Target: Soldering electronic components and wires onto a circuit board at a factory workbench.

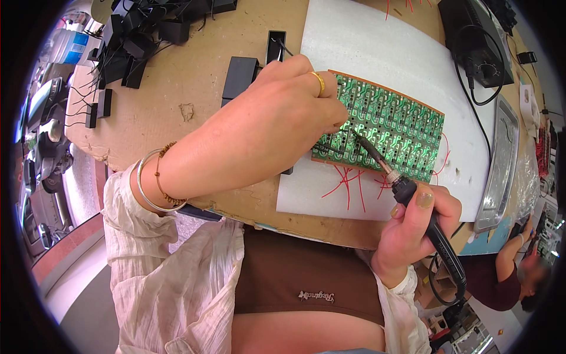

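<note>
My right hand (404,239) grips a soldering iron (441,242) by its black handle, pen fashion. The iron's tip rests at or just above a green circuit board panel (407,121) crowded with solder points. Over the panel's left end, my left hand (289,112) is closed in a pinch on a thin black wire (344,129), which reaches toward the iron's tip. Its fingertips are partly hidden behind the hand. Just beyond that hand, a small open black box (275,47) has a black wire coming out. A larger black box (239,76) lies partly under my wrist.
A white foam sheet (377,41) lies under the panel, with red wires (348,183) sticking out. Several black boxes with wires (138,44) pile up at far left. At right are a black soldering station (480,53), its cable and a metal tray (498,171). Another person (501,280) sits beyond.
</note>
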A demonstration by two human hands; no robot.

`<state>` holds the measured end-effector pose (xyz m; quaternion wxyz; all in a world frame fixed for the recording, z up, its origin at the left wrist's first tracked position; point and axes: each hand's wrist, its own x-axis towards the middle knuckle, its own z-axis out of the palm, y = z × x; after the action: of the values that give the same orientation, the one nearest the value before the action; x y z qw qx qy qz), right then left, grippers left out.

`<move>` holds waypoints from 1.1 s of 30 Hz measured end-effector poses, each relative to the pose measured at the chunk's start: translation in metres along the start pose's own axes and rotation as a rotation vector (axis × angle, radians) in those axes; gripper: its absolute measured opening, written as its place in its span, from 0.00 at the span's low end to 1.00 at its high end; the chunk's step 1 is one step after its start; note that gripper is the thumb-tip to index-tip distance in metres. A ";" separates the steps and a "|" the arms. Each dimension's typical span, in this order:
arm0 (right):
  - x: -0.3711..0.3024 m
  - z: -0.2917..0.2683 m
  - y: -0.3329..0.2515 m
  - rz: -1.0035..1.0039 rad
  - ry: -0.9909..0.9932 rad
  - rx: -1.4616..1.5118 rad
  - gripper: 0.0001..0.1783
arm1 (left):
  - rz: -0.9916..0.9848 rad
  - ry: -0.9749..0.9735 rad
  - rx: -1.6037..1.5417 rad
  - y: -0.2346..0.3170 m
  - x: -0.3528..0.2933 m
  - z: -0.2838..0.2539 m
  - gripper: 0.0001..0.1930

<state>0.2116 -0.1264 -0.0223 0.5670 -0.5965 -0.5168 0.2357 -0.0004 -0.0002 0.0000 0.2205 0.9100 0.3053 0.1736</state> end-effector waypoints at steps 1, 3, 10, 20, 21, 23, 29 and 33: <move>0.000 0.000 0.000 0.002 -0.003 0.004 0.13 | 0.004 0.001 0.001 0.000 0.000 0.000 0.06; 0.000 -0.002 0.000 0.009 -0.015 0.010 0.13 | 0.004 -0.001 0.003 0.000 0.000 0.000 0.05; 0.000 -0.001 0.001 -0.003 0.011 0.016 0.13 | -0.012 -0.015 0.000 0.001 0.001 -0.001 0.05; 0.000 -0.001 0.002 -0.004 0.020 0.000 0.13 | -0.019 -0.015 0.022 0.002 0.000 -0.001 0.05; 0.000 -0.001 0.002 0.010 0.010 0.017 0.13 | -0.026 -0.022 0.013 0.002 0.000 -0.001 0.05; 0.000 -0.001 0.001 0.006 0.022 -0.009 0.13 | -0.019 -0.017 0.031 0.002 0.000 -0.001 0.05; 0.000 -0.001 0.000 0.005 0.015 -0.004 0.13 | -0.010 -0.025 0.029 0.001 0.000 -0.001 0.05; 0.000 -0.001 0.000 0.018 0.002 0.021 0.13 | -0.018 -0.026 0.024 0.001 0.000 -0.001 0.05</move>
<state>0.2126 -0.1265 -0.0215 0.5716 -0.5955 -0.5082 0.2457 -0.0005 -0.0008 0.0016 0.2150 0.9120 0.3124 0.1564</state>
